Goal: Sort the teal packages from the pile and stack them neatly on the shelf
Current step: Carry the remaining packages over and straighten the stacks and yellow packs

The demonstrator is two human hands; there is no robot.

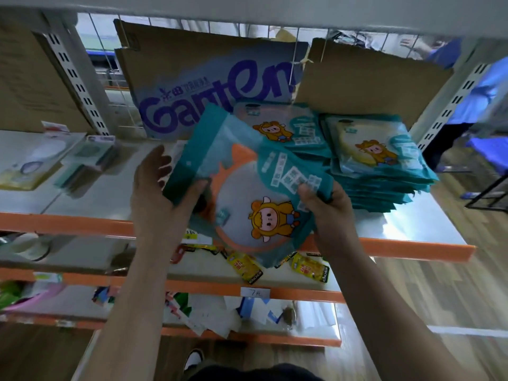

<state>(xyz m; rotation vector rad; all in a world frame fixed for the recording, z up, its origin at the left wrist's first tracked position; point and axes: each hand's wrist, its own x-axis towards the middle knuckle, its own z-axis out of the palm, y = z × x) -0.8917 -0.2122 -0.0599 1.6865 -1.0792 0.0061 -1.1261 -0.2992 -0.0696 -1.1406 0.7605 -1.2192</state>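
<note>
I hold a bundle of teal packages [247,188] printed with a yellow cartoon animal, tilted above the front of the white shelf [406,229]. My left hand [159,188] grips the bundle's left edge, thumb on top. My right hand [327,204] grips its right edge. Behind and to the right, a stack of teal packages [379,160] lies on the shelf. A second teal stack [286,127] sits behind the held bundle, partly hidden by it.
Cardboard panels, one printed "Ganten" [209,100], stand at the shelf's back. Other flat packs [55,160] lie at the shelf's left. Yellow snack packets [247,268] lie on the lower shelf. The orange shelf edge [412,248] runs across the front. A person in blue [481,92] stands at right.
</note>
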